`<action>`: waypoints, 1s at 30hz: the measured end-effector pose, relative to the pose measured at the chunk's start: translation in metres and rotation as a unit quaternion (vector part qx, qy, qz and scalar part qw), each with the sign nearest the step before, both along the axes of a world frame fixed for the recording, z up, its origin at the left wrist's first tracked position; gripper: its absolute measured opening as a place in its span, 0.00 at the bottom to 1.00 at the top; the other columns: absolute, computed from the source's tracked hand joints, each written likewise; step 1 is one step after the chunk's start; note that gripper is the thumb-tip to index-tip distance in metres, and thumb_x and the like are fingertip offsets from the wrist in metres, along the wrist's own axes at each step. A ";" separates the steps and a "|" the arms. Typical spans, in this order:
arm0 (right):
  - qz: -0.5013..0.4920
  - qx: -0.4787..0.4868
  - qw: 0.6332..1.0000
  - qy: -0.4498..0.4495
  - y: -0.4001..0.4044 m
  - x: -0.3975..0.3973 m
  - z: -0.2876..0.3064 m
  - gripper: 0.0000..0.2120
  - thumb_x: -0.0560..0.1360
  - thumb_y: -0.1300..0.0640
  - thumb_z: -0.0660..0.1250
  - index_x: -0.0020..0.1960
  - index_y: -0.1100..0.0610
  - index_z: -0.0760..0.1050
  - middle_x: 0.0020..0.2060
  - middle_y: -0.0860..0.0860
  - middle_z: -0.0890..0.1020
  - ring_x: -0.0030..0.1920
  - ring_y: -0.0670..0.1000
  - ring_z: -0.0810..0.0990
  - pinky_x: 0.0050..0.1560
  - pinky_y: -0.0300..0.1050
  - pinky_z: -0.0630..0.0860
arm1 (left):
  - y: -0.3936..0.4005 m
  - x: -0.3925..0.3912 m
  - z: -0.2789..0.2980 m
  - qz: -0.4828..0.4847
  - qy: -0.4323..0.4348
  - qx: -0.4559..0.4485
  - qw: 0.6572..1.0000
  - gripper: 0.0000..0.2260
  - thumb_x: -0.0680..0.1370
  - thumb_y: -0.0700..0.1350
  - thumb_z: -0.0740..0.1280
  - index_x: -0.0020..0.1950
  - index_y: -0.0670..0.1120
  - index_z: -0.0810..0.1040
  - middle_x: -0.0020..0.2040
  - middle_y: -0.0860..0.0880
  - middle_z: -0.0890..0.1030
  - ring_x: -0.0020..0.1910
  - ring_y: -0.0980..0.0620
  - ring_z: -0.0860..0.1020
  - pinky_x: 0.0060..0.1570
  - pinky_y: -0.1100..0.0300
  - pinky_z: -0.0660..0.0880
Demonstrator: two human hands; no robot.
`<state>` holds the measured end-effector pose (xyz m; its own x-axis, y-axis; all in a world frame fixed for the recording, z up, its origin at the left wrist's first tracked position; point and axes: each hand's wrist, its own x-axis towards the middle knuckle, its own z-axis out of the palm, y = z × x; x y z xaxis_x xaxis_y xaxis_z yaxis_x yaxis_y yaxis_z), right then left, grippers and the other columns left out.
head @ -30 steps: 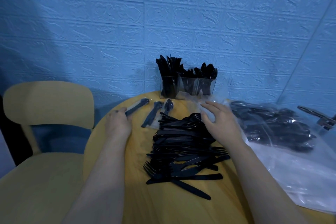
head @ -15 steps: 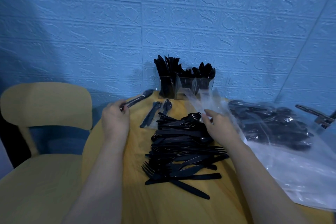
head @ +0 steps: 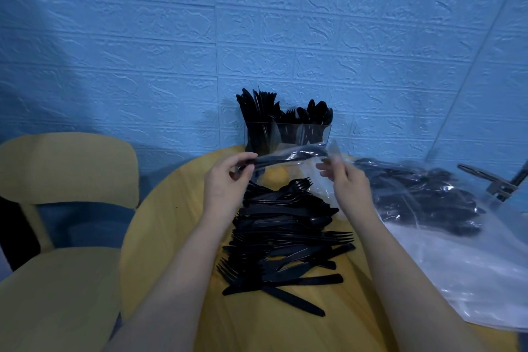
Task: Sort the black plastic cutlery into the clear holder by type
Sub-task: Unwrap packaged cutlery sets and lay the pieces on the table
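Taking the clear holder [head: 288,134] at the back edge of the round table [head: 160,226] as the landmark: a yellow chair [head: 65,168] stands well to its left, off the table.

In front of the holder and slightly to its left, the left hand [head: 225,180] is raised above the table, its thumb and fingers pinching the handle end of a wrapped piece of cutlery [head: 288,158]. That piece lies roughly level, just in front of the holder's lower wall, its far end reaching toward the right hand. It looks like a spoon inside a thin clear sleeve, though the glare on the film makes the type hard to confirm.

Below it, in front of the holder and running toward the camera, lies the loose pile of black cutlery [head: 285,240], forks and knives mixed, unsorted. The holder itself already carries pieces upright in its compartments, knives at its left and rounded ends at its right.

The right hand [head: 343,180], in front of the holder's right end, has its fingers loosely spread at the wrapper's other end; whether they pinch the film I cannot tell.

To the holder's right lies a clear plastic bag [head: 445,231] with more black cutlery inside.

The step in hand seems to be unwrapping. Next: strip the sleeve, read the type, drop it in the matching compartment.
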<state>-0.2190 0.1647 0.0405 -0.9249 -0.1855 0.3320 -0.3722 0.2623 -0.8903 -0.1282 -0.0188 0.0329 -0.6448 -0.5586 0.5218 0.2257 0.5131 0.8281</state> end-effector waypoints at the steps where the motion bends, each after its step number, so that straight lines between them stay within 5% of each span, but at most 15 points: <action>1: 0.018 -0.068 0.997 -0.039 0.000 0.002 0.003 0.20 0.83 0.49 0.52 0.59 0.60 0.77 0.45 0.50 0.83 0.47 0.49 0.82 0.52 0.42 0.76 | 0.001 0.000 0.000 -0.007 0.000 -0.002 1.000 0.13 0.75 0.36 0.69 0.48 0.56 0.80 0.50 0.53 0.81 0.49 0.57 0.77 0.47 0.72 0.71; 5: 0.098 -0.168 0.974 -0.113 0.003 0.007 0.013 0.20 0.79 0.43 0.56 0.55 0.56 0.78 0.41 0.53 0.83 0.37 0.52 0.82 0.41 0.42 0.79 | 0.005 0.003 0.000 -0.043 0.006 -0.040 0.998 0.15 0.74 0.35 0.70 0.47 0.58 0.79 0.49 0.57 0.80 0.48 0.62 0.76 0.46 0.74 0.69; 8: 0.135 -0.214 0.961 -0.113 0.004 0.007 0.017 0.07 0.76 0.55 0.66 0.51 0.58 0.77 0.38 0.53 0.78 0.31 0.49 0.80 0.34 0.38 0.77 | 0.003 0.003 0.001 -0.074 0.016 -0.061 0.995 0.17 0.72 0.37 0.72 0.49 0.61 0.77 0.51 0.56 0.80 0.50 0.62 0.76 0.47 0.69 0.72; 12: 0.140 -0.252 0.952 -0.105 0.008 0.003 0.017 0.05 0.76 0.58 0.66 0.48 0.59 0.77 0.39 0.55 0.77 0.32 0.49 0.80 0.37 0.38 0.77 | -0.001 0.009 0.005 -0.052 0.030 -0.028 0.998 0.13 0.74 0.44 0.71 0.53 0.60 0.76 0.53 0.61 0.75 0.52 0.69 0.73 0.49 0.75 0.70; 14: 0.152 -0.253 0.950 -0.099 0.008 0.003 0.016 0.05 0.76 0.57 0.66 0.49 0.59 0.77 0.39 0.55 0.78 0.32 0.49 0.80 0.38 0.39 0.77 | -0.002 0.011 0.007 -0.054 0.012 0.028 0.998 0.10 0.76 0.44 0.69 0.55 0.57 0.76 0.51 0.62 0.76 0.48 0.73 0.74 0.47 0.77 0.70; 17: 0.173 -0.243 0.950 -0.089 0.008 0.005 0.015 0.07 0.74 0.55 0.66 0.48 0.58 0.76 0.41 0.57 0.79 0.34 0.48 0.79 0.41 0.41 0.77 | -0.003 0.012 0.009 -0.107 -0.012 0.117 0.987 0.08 0.77 0.41 0.67 0.50 0.54 0.78 0.46 0.57 0.81 0.41 0.63 0.78 0.41 0.71 0.75; 22: 0.189 -0.234 0.949 -0.091 0.009 0.005 0.014 0.21 0.65 0.42 0.74 0.48 0.57 0.77 0.44 0.59 0.80 0.36 0.49 0.80 0.41 0.41 0.77 | -0.006 0.013 0.011 -0.123 -0.025 0.140 0.982 0.07 0.75 0.39 0.69 0.43 0.51 0.80 0.43 0.53 0.82 0.37 0.58 0.78 0.34 0.69 0.75; 27: 0.174 -0.234 0.952 -0.097 0.007 0.004 0.014 0.06 0.77 0.58 0.63 0.48 0.60 0.76 0.36 0.50 0.81 0.33 0.47 0.79 0.39 0.40 0.76 | -0.004 0.016 0.013 -0.085 0.002 0.131 0.988 0.08 0.73 0.38 0.71 0.38 0.51 0.81 0.34 0.59 0.82 0.34 0.65 0.78 0.35 0.71 0.75; 30: 0.167 -0.239 0.949 -0.122 0.006 0.005 0.014 0.06 0.78 0.59 0.62 0.48 0.60 0.76 0.36 0.53 0.77 0.32 0.48 0.78 0.36 0.38 0.76 | -0.003 0.015 0.014 -0.077 0.021 0.143 0.987 0.09 0.73 0.37 0.71 0.38 0.51 0.81 0.32 0.63 0.81 0.34 0.67 0.78 0.36 0.74 0.73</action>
